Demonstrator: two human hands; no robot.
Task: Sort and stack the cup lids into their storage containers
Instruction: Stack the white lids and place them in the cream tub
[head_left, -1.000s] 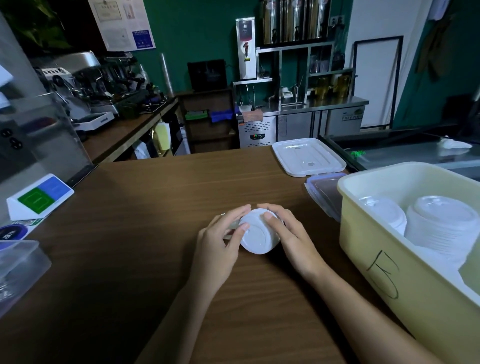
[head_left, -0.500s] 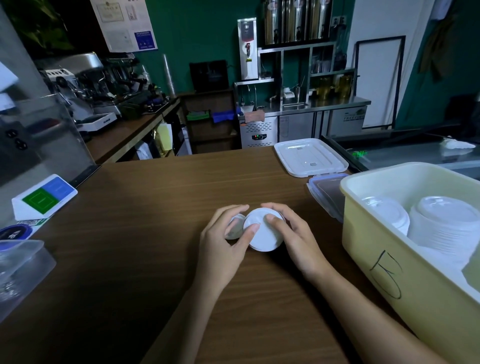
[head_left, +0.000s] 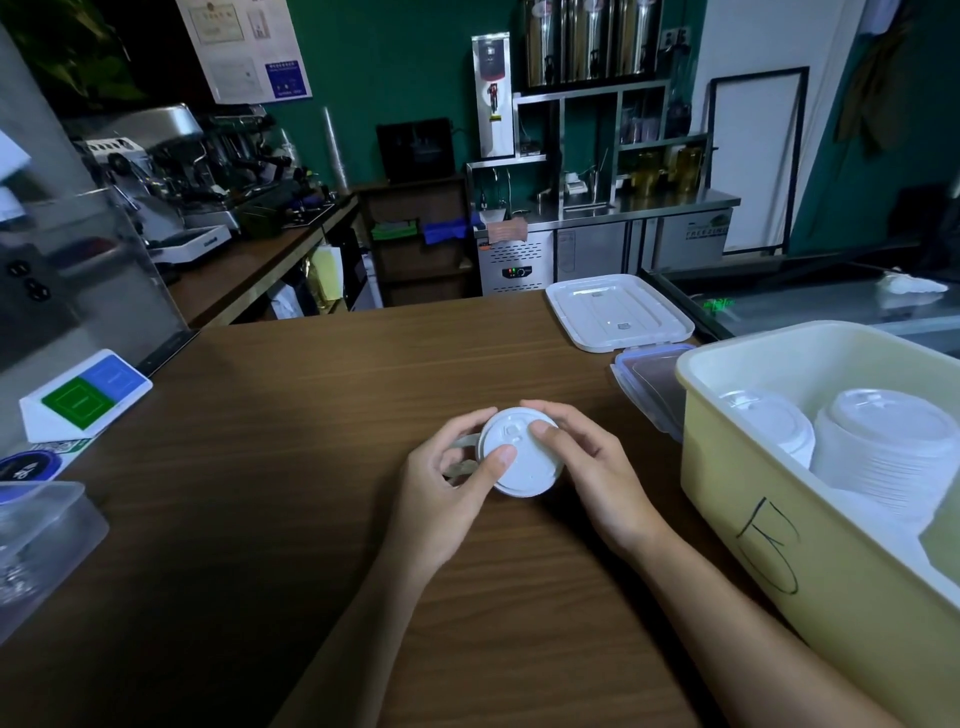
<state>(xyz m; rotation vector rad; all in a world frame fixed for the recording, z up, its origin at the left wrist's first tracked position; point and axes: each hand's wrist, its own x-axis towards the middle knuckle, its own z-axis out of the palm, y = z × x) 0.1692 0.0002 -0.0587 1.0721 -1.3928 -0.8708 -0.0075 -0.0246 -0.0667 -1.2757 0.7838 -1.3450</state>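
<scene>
A small stack of white cup lids (head_left: 522, 465) lies on its side on the wooden counter (head_left: 311, 415), its round top face turned towards me. My left hand (head_left: 447, 488) grips it from the left with the thumb on the face. My right hand (head_left: 587, 467) grips it from the right, thumb near the top rim. At the right stands a pale yellow bin (head_left: 769, 525) with a hand-drawn mark on its side. It holds a tall stack of white lids (head_left: 883, 447) and a smaller stack (head_left: 774, 421).
A white container lid (head_left: 618, 312) and a clear lid with blue clips (head_left: 649, 384) lie behind the bin. A clear plastic box (head_left: 41, 540) sits at the left edge, with a green-and-blue card (head_left: 88, 389) beyond it. A glass panel rises at the left.
Both hands have turned the lid stack a little, so its top face with the sip-hole tab shows more fully. The hands stay in the same spot on the counter.
</scene>
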